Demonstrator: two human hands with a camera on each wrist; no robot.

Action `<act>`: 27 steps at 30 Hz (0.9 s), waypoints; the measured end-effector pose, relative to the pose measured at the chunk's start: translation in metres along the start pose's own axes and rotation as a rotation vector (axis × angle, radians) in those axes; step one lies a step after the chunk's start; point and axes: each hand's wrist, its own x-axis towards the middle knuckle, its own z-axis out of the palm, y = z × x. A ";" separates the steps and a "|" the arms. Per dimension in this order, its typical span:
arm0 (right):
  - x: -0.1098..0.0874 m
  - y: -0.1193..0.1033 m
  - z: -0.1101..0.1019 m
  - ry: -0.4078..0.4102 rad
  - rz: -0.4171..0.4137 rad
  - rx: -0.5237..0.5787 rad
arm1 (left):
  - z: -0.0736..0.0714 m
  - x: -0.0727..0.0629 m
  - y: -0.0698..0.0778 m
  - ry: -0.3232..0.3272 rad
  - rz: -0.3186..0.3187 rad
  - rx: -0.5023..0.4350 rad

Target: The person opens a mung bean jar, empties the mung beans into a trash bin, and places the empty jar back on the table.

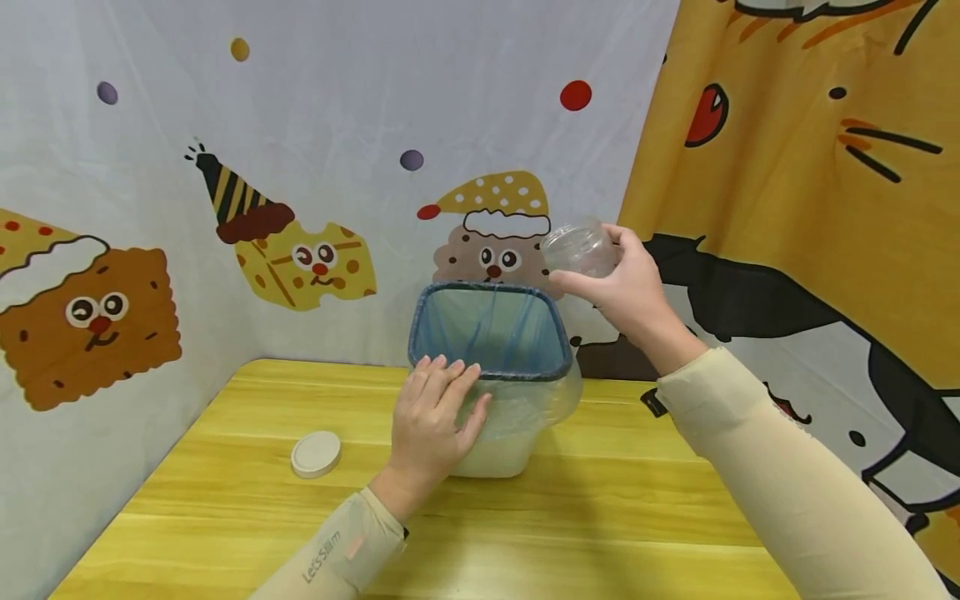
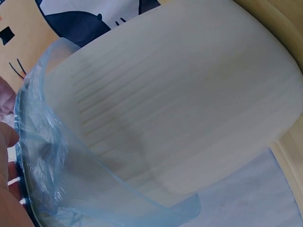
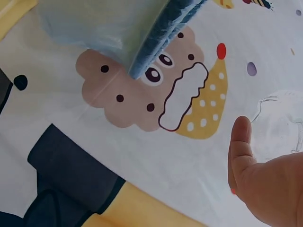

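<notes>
A clear plastic jar (image 1: 579, 247) is held up between the thumb and fingers of my right hand (image 1: 639, 292), above and right of a bin. In the right wrist view the see-through jar (image 3: 279, 128) shows at the right edge, beside my thumb. The pale bin (image 1: 491, 460) stands upright with a dark blue rim (image 1: 491, 286). A translucent bluish bag (image 1: 517, 410) lines it and hangs over its outside. My left hand (image 1: 431, 408) rests on the bin's near rim, fingers fairly straight. Ribbed lines mark the bin's side (image 2: 180, 94) in the left wrist view.
A round white lid (image 1: 316, 454) lies on the yellow wood-grain table (image 1: 262, 533), left of the bin. Behind the table hangs a white cloth (image 1: 337, 108) with cartoon food figures. A yellow patterned cloth (image 1: 757, 192) hangs at the right.
</notes>
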 end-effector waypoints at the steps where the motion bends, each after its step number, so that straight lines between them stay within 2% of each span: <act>1: -0.001 0.001 -0.001 0.006 0.006 0.015 | 0.000 0.000 0.000 -0.001 0.001 0.001; 12: -0.012 0.020 -0.017 0.029 0.052 0.116 | 0.000 0.000 0.001 0.001 0.007 0.014; 27: -0.027 0.044 -0.031 0.092 0.102 0.134 | -0.001 0.001 0.001 -0.004 0.006 0.008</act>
